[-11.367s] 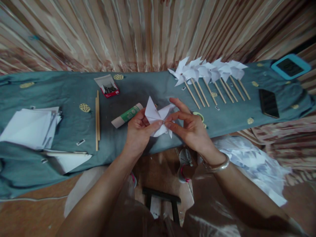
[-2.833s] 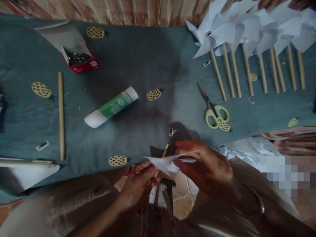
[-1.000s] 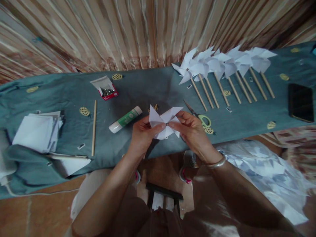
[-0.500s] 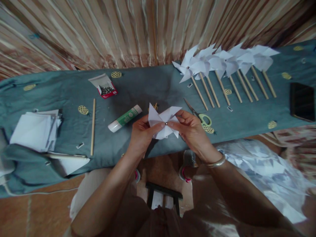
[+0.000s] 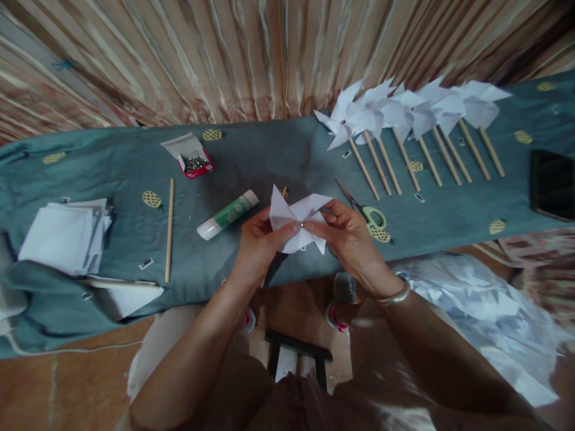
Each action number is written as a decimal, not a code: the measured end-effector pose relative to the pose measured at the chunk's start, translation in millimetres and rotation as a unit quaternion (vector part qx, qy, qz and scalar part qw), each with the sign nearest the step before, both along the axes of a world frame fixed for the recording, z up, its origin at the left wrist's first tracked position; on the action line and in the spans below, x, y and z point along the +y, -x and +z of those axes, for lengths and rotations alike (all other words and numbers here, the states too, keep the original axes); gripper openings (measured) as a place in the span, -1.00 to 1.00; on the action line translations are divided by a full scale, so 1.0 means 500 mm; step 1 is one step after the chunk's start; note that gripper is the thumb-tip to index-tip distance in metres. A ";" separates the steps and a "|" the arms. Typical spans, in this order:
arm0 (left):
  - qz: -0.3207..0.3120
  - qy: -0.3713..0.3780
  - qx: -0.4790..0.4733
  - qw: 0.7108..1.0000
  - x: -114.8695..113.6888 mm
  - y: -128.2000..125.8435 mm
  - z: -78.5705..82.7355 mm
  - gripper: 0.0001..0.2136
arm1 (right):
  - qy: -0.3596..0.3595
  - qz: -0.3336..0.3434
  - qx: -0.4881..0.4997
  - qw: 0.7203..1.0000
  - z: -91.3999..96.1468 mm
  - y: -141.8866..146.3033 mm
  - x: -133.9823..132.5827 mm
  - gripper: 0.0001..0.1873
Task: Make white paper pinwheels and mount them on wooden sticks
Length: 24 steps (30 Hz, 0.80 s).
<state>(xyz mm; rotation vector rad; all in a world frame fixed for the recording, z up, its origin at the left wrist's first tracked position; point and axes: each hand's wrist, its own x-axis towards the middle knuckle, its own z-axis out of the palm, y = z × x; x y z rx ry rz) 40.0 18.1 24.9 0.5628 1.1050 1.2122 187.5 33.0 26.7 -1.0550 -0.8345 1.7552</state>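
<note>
Between my two hands is a white paper pinwheel point(image 5: 293, 242), its folded points spread and a small shiny pin head at its middle. My left hand point(image 5: 261, 242) grips the left side, thumb pressed close to the pin. From the right, my right hand point(image 5: 348, 234) pinches the paper, its thumb also at the centre; the fingers behind the paper are hidden. A glue stick point(image 5: 228, 214) with a green label lies just left of my left hand. Scissors point(image 5: 372, 216) with light green handles rest beyond my right hand.
Several finished pinwheels on wooden sticks point(image 5: 398, 161) lie in a row at the back right. A red and white box of pins point(image 5: 195, 163), a loose stick point(image 5: 169, 230) and a paper stack point(image 5: 58, 239) are on the left. A phone point(image 5: 552, 184) lies far right; a plastic bag point(image 5: 476, 311) sits below.
Almost nothing differs. Both hands keep their hold on the pinwheel, and the view has shifted very slightly.
</note>
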 end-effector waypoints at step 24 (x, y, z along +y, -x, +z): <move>-0.014 -0.023 0.018 0.999 -0.001 0.005 0.003 -0.69 | 0.013 0.020 0.001 1.000 -0.001 0.002 0.000 -0.64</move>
